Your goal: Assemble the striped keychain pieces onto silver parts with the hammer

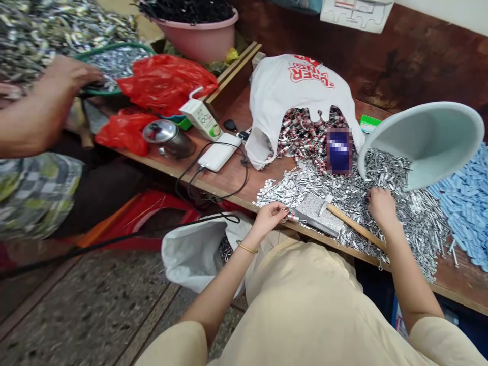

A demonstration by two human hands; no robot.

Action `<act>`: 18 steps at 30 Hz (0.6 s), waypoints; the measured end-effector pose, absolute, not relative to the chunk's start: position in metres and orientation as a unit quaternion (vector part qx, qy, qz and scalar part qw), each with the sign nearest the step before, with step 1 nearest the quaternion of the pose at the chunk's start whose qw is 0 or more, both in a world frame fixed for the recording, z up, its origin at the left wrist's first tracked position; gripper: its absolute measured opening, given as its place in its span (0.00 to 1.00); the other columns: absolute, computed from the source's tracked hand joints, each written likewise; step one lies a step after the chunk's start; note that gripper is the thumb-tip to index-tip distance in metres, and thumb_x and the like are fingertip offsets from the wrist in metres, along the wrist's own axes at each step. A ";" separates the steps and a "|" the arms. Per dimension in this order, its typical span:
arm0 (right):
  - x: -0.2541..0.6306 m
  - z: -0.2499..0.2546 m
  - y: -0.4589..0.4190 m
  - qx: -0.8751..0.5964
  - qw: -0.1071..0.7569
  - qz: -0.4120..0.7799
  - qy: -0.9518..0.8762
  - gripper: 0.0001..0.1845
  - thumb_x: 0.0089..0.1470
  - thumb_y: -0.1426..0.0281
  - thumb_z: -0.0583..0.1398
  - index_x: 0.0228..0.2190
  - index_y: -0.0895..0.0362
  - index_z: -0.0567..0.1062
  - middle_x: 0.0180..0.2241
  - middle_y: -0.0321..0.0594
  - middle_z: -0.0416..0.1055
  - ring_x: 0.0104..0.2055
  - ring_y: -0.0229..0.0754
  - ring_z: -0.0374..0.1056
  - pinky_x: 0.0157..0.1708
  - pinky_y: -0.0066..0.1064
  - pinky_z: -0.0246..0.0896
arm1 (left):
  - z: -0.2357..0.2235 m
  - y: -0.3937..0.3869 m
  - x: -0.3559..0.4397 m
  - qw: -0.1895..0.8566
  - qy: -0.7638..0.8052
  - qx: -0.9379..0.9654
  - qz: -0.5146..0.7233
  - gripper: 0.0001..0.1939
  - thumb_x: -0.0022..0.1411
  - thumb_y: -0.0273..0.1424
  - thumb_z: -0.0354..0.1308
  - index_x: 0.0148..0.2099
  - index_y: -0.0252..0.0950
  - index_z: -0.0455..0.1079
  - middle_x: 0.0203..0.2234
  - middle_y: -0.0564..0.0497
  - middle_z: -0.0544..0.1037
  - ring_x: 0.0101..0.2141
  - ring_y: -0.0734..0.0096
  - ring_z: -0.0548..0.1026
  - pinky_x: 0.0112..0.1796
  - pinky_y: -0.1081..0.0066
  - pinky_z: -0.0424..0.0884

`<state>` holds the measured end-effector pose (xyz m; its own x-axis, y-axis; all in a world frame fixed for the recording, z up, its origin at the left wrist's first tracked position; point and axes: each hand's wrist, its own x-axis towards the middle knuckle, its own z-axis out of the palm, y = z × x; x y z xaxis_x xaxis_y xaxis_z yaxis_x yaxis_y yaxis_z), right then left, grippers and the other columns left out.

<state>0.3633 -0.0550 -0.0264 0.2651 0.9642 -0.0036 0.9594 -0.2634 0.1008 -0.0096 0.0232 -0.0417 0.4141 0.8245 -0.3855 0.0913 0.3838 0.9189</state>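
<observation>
My left hand (pixel 271 215) is closed in a pinch at the table's front edge, holding a small metal piece with red bands (pixel 292 217). This piece lies at the near end of a long dark metal bar (pixel 318 225). My right hand (pixel 382 206) reaches to the heap of loose silver metal parts (pixel 414 223), fingers curled inward; whatever is between the fingertips is hidden. Between my hands, a hammer (pixel 354 226) with a wooden handle and pale head rests on the parts, beside a speckled grey block (pixel 316 206).
A tilted pale basin (pixel 438 137) spills metal parts. Behind the heap, a white plastic bag (pixel 301 86) holds red-banded pieces. Light blue strips (pixel 463 203) lie at right. A power bank (pixel 220 152) with cables, drink carton (pixel 201 119) and metal cup (pixel 169 138) stand left. A co-worker's hand (pixel 72 73) works there.
</observation>
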 end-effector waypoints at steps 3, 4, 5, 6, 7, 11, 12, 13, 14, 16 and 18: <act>0.354 -0.027 -0.058 0.782 -0.043 0.034 0.621 0.14 0.59 0.78 0.52 0.40 0.63 0.76 0.38 0.54 0.75 0.42 0.52 0.64 0.45 0.40 0.57 | -0.041 0.025 -0.009 0.692 0.469 0.488 0.252 0.19 0.46 0.43 0.72 0.29 0.34 0.72 0.20 0.54 0.76 0.22 0.74 0.74 0.28 0.73 0.73; 0.351 -0.026 -0.059 0.781 -0.074 0.039 0.618 0.15 0.60 0.77 0.51 0.41 0.62 0.76 0.39 0.53 0.75 0.42 0.52 0.64 0.45 0.40 0.58 | -0.041 0.026 -0.009 0.693 0.469 0.487 0.250 0.19 0.46 0.43 0.72 0.29 0.34 0.71 0.20 0.55 0.76 0.22 0.75 0.73 0.28 0.74 0.73; 0.347 -0.026 -0.060 0.783 -0.102 0.045 0.612 0.16 0.60 0.77 0.50 0.43 0.62 0.76 0.40 0.52 0.74 0.43 0.52 0.65 0.44 0.40 0.58 | -0.042 0.026 -0.010 0.693 0.469 0.487 0.251 0.18 0.46 0.42 0.72 0.29 0.34 0.71 0.19 0.55 0.75 0.22 0.75 0.73 0.28 0.74 0.73; 0.345 -0.025 -0.061 0.784 -0.128 0.050 0.605 0.18 0.60 0.77 0.50 0.44 0.61 0.76 0.41 0.52 0.74 0.43 0.52 0.65 0.44 0.40 0.59 | -0.042 0.026 -0.011 0.692 0.467 0.488 0.254 0.18 0.47 0.41 0.71 0.29 0.34 0.71 0.19 0.56 0.75 0.22 0.75 0.73 0.28 0.73 0.73; 0.343 -0.024 -0.061 0.786 -0.152 0.048 0.598 0.19 0.60 0.77 0.50 0.45 0.60 0.77 0.41 0.52 0.73 0.44 0.52 0.65 0.44 0.40 0.59 | -0.043 0.026 -0.012 0.692 0.464 0.489 0.257 0.17 0.47 0.41 0.71 0.29 0.35 0.71 0.20 0.56 0.75 0.22 0.75 0.73 0.28 0.73 0.74; 0.339 -0.014 -0.064 0.780 -0.237 0.016 0.579 0.18 0.61 0.73 0.51 0.41 0.57 0.81 0.42 0.49 0.74 0.43 0.50 0.68 0.41 0.40 0.62 | -0.045 0.027 -0.014 0.689 0.457 0.500 0.257 0.17 0.47 0.41 0.70 0.28 0.35 0.69 0.20 0.56 0.74 0.22 0.75 0.73 0.28 0.73 0.74; 0.336 -0.010 -0.064 0.777 -0.253 0.017 0.576 0.16 0.62 0.70 0.53 0.38 0.56 0.81 0.41 0.49 0.74 0.43 0.51 0.68 0.41 0.41 0.62 | -0.045 0.028 -0.013 0.688 0.458 0.503 0.253 0.17 0.46 0.40 0.70 0.28 0.35 0.69 0.20 0.57 0.73 0.22 0.75 0.73 0.28 0.73 0.74; 0.331 -0.005 -0.064 0.773 -0.272 0.020 0.573 0.15 0.62 0.68 0.54 0.37 0.55 0.82 0.40 0.49 0.74 0.44 0.52 0.68 0.41 0.42 0.63 | -0.045 0.028 -0.013 0.687 0.460 0.505 0.249 0.16 0.46 0.40 0.70 0.28 0.35 0.69 0.19 0.57 0.73 0.22 0.75 0.73 0.27 0.73 0.74; 0.323 0.000 -0.064 0.765 -0.296 0.018 0.572 0.14 0.62 0.66 0.56 0.35 0.54 0.82 0.38 0.48 0.74 0.44 0.52 0.68 0.42 0.43 0.64 | -0.044 0.029 -0.012 0.688 0.461 0.505 0.244 0.16 0.46 0.39 0.70 0.27 0.36 0.68 0.19 0.57 0.73 0.21 0.74 0.73 0.27 0.73 0.74; 0.298 0.009 -0.063 0.736 -0.364 -0.026 0.570 0.12 0.62 0.63 0.59 0.36 0.53 0.82 0.36 0.45 0.75 0.42 0.50 0.70 0.43 0.43 0.66 | -0.043 0.030 -0.010 0.692 0.459 0.504 0.236 0.15 0.46 0.38 0.69 0.27 0.36 0.68 0.19 0.58 0.72 0.22 0.74 0.73 0.27 0.73 0.74; 0.264 0.015 -0.061 0.685 -0.430 -0.136 0.572 0.10 0.62 0.62 0.60 0.38 0.52 0.81 0.36 0.42 0.78 0.39 0.47 0.73 0.41 0.41 0.69 | -0.042 0.031 -0.009 0.695 0.458 0.503 0.231 0.14 0.46 0.37 0.69 0.27 0.36 0.68 0.19 0.57 0.72 0.22 0.74 0.73 0.27 0.73 0.74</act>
<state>0.2640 -0.0608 0.0145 0.3094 0.9009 0.3044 0.6663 0.0230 -0.7454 -0.0090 0.0308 -0.0420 0.4736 0.7828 -0.4037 0.1392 0.3861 0.9119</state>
